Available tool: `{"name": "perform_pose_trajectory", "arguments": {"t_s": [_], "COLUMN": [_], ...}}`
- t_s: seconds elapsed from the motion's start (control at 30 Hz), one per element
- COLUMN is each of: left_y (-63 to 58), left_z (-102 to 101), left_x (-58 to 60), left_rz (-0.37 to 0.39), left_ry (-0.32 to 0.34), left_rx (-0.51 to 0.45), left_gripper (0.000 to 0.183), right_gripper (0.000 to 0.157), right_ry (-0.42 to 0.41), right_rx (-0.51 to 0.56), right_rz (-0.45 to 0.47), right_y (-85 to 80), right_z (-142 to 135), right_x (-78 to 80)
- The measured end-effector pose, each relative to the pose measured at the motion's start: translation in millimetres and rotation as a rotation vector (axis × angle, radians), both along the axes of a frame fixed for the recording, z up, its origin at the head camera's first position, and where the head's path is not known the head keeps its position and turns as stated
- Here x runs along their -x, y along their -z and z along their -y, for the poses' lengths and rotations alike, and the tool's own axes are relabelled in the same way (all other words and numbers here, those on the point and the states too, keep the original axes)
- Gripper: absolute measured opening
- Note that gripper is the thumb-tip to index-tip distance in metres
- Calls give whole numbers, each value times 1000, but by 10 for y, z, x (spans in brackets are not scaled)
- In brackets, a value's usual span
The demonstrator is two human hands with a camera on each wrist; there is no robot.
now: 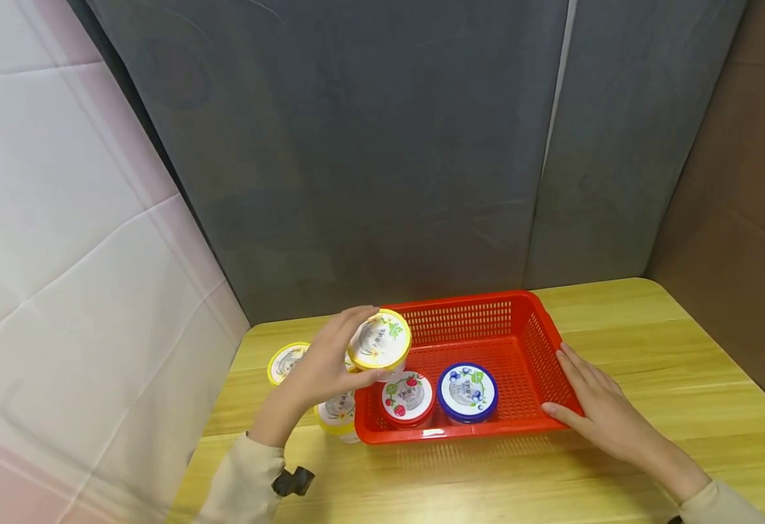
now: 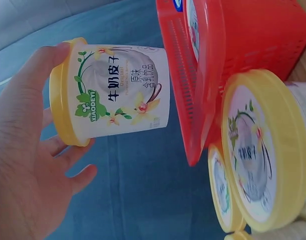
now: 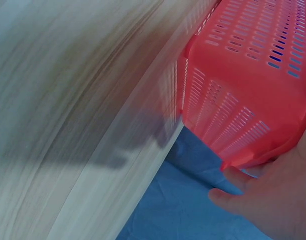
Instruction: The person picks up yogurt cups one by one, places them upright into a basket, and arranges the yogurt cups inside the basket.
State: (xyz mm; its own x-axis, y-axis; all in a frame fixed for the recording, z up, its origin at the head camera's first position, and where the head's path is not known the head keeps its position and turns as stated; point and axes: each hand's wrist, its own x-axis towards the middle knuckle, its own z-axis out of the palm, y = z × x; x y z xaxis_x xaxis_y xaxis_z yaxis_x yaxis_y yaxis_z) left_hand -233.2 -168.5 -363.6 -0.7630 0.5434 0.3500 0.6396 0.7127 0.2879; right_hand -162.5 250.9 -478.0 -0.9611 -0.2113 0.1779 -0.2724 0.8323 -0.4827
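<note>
My left hand (image 1: 327,358) grips a white tub with a yellow lid (image 1: 379,340) by its lid, over the left end of a red plastic basket (image 1: 531,320). In the left wrist view this tub (image 2: 125,92) shows a printed flower and green leaf, and its base is near the basket's rim. Inside the basket sit a red-lidded tub (image 1: 408,398) and a blue-lidded tub (image 1: 467,392), side by side at the front. My right hand (image 1: 595,404) rests against the basket's right end, its fingers fairly straight along the rim.
More yellow-lidded tubs stand left of the basket, one farther back (image 1: 286,362) and one near its front corner (image 1: 338,412), partly hidden by my left hand. The wooden table (image 1: 474,480) meets a dark grey panel (image 1: 356,160) behind and a white sheet (image 1: 94,240) at left.
</note>
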Motion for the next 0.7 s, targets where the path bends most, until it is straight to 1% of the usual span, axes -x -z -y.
{"name": "perform_pose_trajectory", "arguments": {"t_s": [0.13, 0.23, 0.53, 0.67, 0.7], "left_y": [-2, -16, -44, -61, -64], "left_z": [-93, -192, -615, -805, -853], "left_x": [38, 65, 202, 246, 263], "left_rz": [-13, -7, 66, 106, 106], "left_ry": [29, 45, 98, 132, 147], "left_rx": [6, 12, 46, 27, 22], "left_gripper": [86, 86, 87, 86, 85], "right_gripper": [89, 90, 91, 89, 89], "right_ry": [2, 6, 17, 11, 11], "right_rx": [-1, -11, -8, 6, 7], "right_rz": [3, 2, 11, -2, -3], "right_y": [-7, -9, -22, -21, -18], "right_z": [1, 0, -25, -28, -28], "right_x": [3, 8, 8, 5, 5]}}
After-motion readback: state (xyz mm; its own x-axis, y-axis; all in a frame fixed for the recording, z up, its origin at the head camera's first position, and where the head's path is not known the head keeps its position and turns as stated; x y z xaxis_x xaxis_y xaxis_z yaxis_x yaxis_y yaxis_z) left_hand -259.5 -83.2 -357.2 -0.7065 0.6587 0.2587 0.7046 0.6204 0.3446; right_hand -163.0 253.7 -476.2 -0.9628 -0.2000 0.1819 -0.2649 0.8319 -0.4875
